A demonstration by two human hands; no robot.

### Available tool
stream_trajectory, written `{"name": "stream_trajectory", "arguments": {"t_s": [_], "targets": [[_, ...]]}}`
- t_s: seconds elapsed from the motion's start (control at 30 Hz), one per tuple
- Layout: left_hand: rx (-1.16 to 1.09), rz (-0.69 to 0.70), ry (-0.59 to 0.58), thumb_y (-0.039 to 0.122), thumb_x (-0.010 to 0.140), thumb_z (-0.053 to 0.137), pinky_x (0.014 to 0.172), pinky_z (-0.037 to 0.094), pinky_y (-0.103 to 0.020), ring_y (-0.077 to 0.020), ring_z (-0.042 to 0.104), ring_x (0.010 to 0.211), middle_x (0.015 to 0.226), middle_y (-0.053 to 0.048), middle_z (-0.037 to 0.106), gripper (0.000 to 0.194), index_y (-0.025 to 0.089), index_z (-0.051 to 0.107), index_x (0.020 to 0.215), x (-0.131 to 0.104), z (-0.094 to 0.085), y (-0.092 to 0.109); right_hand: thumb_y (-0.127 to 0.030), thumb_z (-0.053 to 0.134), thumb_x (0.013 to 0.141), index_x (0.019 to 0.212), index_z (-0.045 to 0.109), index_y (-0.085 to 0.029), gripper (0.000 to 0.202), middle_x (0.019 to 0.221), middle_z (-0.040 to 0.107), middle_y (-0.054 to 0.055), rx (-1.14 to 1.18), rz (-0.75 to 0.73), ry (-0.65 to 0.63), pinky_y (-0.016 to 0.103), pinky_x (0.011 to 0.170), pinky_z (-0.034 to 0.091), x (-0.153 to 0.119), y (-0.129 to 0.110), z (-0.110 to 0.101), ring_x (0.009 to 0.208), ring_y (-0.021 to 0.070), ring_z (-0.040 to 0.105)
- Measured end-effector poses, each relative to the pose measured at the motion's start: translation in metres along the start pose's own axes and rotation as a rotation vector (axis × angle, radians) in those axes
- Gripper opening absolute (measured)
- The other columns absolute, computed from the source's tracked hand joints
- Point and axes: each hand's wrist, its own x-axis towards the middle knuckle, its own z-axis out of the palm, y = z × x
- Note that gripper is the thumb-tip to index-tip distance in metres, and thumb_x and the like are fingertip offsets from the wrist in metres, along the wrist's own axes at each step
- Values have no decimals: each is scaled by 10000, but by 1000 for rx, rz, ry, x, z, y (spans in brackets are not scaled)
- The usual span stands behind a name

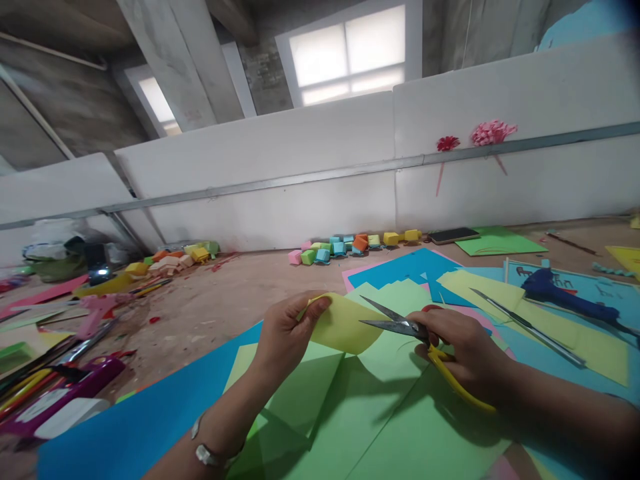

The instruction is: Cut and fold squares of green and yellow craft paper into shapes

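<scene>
My left hand (290,332) pinches a piece of yellow paper (347,325) between thumb and fingers, holding it above the green sheets. My right hand (463,347) grips a pair of scissors (393,323) with yellow and red handles. The scissor blades are parted and point left, with their tips at the right edge of the yellow paper. Beneath both hands lie several overlapping light green sheets (370,413), with a large blue sheet (150,407) under them on the left.
A craft knife (530,328) and a dark blue glue gun (570,297) lie on paper at the right. Small coloured paper cubes (340,247) and a phone (454,235) stand near the white partition (280,213). A pink glue gun (100,310) and purple tool (70,393) are at the left.
</scene>
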Motion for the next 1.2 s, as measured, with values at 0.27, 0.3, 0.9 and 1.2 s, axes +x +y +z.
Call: {"name": "stream_trajectory", "arguments": {"t_s": [0.27,0.3,0.9,1.2], "targets": [[-13,-9,-5,402,818,594,521,439,-211,-147,598,619,712,-32,722,293,159,756,820,0,1,1,-225,539,853,1080,593,-177,239,740,610,34,-3,-3,5,277,577,403,-1,-1,0,659,172,537],[-11,-11,-7,403,819,592,521,439,-210,-146,596,619,710,-32,721,296,157,757,822,0,1,1,-225,539,853,1079,594,-177,238,742,611,34,0,-1,6,277,578,401,-1,-1,0,659,171,536],[-22,-37,-19,435,825,578,536,450,-212,-142,585,626,713,-42,713,337,153,761,845,1,1,-3,-269,507,892,1070,603,-149,235,648,557,-2,-51,-16,6,245,549,344,0,-1,1,595,140,494],[-37,-57,-14,446,809,582,520,446,-212,-139,565,602,684,-41,699,350,143,757,812,1,0,-3,-280,517,874,929,624,-182,155,569,512,-34,-106,-20,45,230,498,286,0,-3,-1,509,113,430]]}}
